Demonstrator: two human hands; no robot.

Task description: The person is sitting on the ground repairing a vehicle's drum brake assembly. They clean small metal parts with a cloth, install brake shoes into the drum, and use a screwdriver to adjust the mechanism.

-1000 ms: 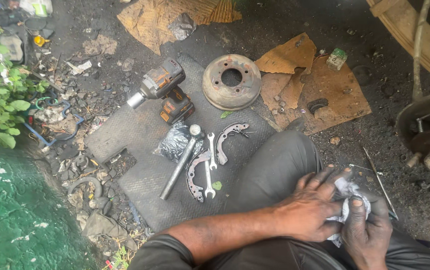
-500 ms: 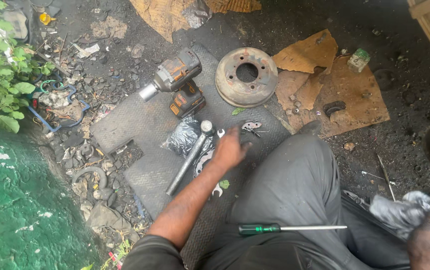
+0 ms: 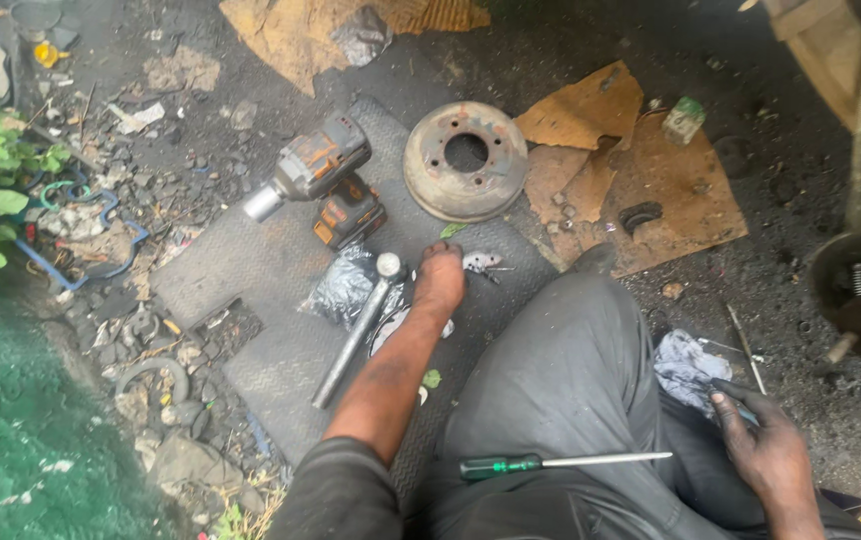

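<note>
Left hand (image 3: 440, 283) stretched out over the dark mat (image 3: 251, 270), fingers curled down on small metal parts (image 3: 481, 262); cannot tell if anything is gripped. Long metal bar (image 3: 356, 335) lying just beside that hand, next to a black plastic bag (image 3: 341, 285). Right hand (image 3: 766, 450) low by the knee, fingers half bent, touching a gray rag (image 3: 689, 365). Green-handled screwdriver (image 3: 551, 463) resting on the lap. Rusty round drum (image 3: 466, 160) and power drill (image 3: 321, 175) farther up on the mat.
</note>
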